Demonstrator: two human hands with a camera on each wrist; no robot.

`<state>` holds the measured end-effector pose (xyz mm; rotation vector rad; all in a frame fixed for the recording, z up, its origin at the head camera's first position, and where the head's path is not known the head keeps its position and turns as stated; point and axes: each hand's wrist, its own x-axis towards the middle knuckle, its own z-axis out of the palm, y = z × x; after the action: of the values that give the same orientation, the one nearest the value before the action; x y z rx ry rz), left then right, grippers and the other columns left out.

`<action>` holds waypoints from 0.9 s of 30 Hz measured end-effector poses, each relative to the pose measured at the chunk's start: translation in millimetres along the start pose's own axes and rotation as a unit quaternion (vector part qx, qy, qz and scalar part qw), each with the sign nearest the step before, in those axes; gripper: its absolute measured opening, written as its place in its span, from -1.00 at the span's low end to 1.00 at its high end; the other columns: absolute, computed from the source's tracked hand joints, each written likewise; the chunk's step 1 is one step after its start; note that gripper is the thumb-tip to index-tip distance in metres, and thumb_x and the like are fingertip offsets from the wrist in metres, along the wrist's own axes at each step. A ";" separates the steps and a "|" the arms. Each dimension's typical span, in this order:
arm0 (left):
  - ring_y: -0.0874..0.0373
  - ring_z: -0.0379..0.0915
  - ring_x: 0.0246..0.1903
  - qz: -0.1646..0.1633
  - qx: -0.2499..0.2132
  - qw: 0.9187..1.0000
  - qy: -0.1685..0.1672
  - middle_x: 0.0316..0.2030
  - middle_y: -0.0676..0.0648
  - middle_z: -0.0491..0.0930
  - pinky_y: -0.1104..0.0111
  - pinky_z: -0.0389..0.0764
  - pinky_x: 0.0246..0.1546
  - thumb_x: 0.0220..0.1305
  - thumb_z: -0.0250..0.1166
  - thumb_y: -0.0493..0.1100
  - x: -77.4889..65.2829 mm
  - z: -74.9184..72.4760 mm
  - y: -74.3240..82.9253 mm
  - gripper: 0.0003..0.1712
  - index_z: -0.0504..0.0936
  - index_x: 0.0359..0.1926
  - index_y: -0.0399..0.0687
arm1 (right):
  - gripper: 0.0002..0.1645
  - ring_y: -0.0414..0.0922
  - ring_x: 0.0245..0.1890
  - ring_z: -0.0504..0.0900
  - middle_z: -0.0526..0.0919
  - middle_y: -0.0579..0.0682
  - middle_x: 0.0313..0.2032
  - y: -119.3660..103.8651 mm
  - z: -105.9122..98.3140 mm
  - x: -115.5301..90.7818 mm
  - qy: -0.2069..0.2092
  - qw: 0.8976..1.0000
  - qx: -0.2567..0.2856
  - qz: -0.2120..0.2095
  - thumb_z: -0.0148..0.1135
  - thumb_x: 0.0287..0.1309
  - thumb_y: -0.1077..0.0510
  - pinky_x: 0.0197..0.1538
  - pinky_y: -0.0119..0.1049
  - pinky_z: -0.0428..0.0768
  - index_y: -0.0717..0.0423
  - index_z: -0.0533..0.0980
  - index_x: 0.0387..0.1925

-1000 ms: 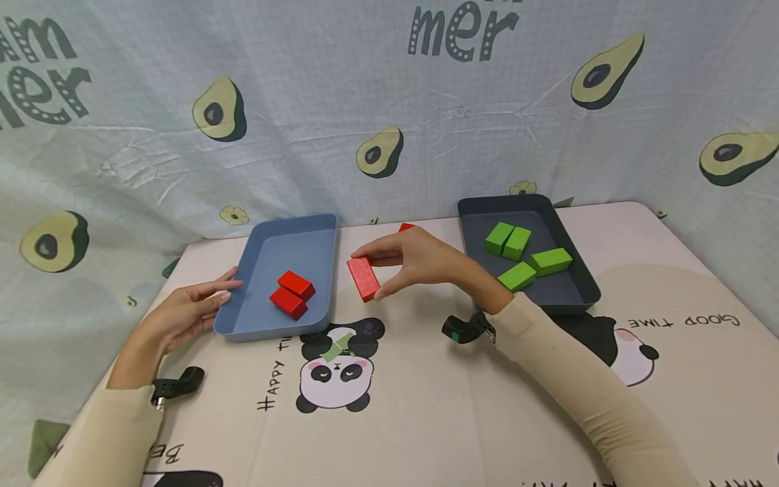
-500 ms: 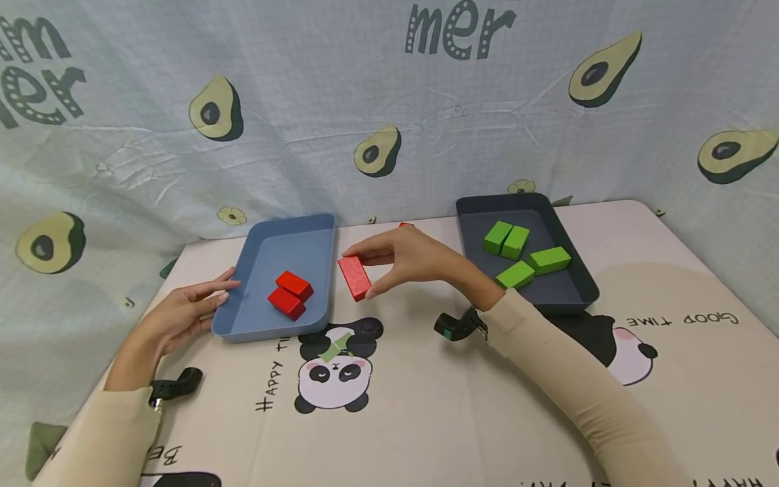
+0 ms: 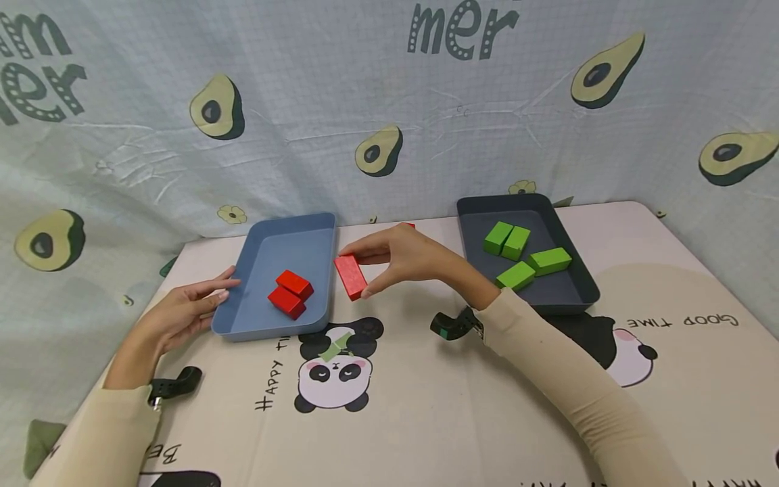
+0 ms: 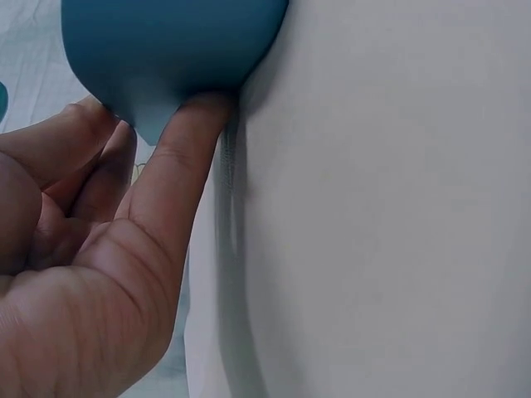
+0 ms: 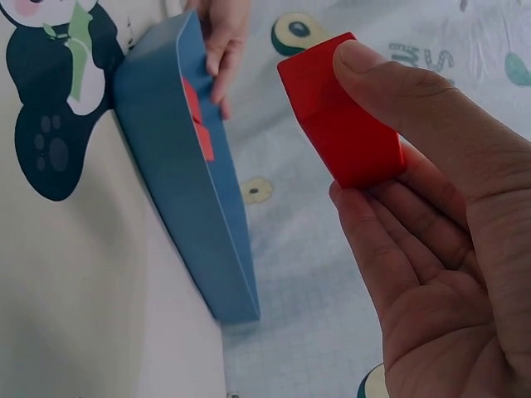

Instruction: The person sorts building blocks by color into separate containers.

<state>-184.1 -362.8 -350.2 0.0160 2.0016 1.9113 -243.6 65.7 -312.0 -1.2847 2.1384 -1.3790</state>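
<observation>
My right hand point(image 3: 414, 256) pinches a red rectangular block point(image 3: 350, 277) between thumb and fingers, in the air just right of the blue tray point(image 3: 281, 237). In the right wrist view, the thumb lies on one side of this tilted block point(image 5: 344, 116), the fingers on the other. At the tray's left side, my left hand point(image 3: 182, 314) holds its wall, fingertips at the rim. The left wrist view shows a finger point(image 4: 178, 157) against the outside of the tray point(image 4: 174, 50). Two red blocks point(image 3: 291, 293) lie touching in that tray.
A dark grey tray point(image 3: 572, 270) with several green blocks point(image 3: 516, 243) stands at the right, beyond my right forearm. Another red block point(image 3: 411, 225) is mostly hidden behind my right hand. A patterned curtain point(image 3: 292, 155) hangs behind the table, whose cover has printed pandas point(image 3: 335, 379).
My right hand has moved a little left with the red block, bringing it close to the blue tray's right edge. The left hand and both trays stay put.
</observation>
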 end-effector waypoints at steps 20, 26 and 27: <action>0.53 0.49 0.12 -0.004 0.000 1.000 -0.005 0.62 -0.01 -0.37 0.45 0.64 0.06 0.52 0.15 -0.30 0.7 -0.5 -0.4 -0.49 0.42 0.43 -0.17 | -0.16 -0.21 0.14 0.66 0.68 -0.02 0.17 -1.1 4.1 7.3 -0.004 1.000 0.012 -0.014 0.69 -0.15 0.22 0.20 -0.37 0.60 0.16 0.57 0.26; 0.52 0.50 0.12 -0.006 0.005 1.000 -0.002 0.62 -0.01 -0.37 0.45 0.64 0.05 0.52 0.16 -0.29 0.7 -0.4 0.6 -0.50 0.44 0.42 -0.16 | -0.18 -0.22 0.14 0.67 0.69 -0.03 0.16 -0.7 6.1 9.2 -0.005 1.000 0.022 -0.011 0.68 -0.14 0.24 0.19 -0.36 0.61 0.13 0.58 0.25; 0.51 0.50 0.12 -0.006 0.007 1.000 -0.002 0.62 -0.01 -0.37 0.45 0.64 0.04 0.52 0.16 -0.29 0.7 -0.3 0.7 -0.50 0.44 0.42 -0.16 | -0.18 -0.22 0.13 0.67 0.69 -0.03 0.16 -0.7 6.3 9.5 -0.006 1.000 0.022 -0.011 0.68 -0.14 0.23 0.19 -0.36 0.61 0.13 0.58 0.25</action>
<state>-185.1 -362.8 -349.7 0.0120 2.0088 1.8883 -244.6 54.3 -312.5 -1.3000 2.0809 -1.4163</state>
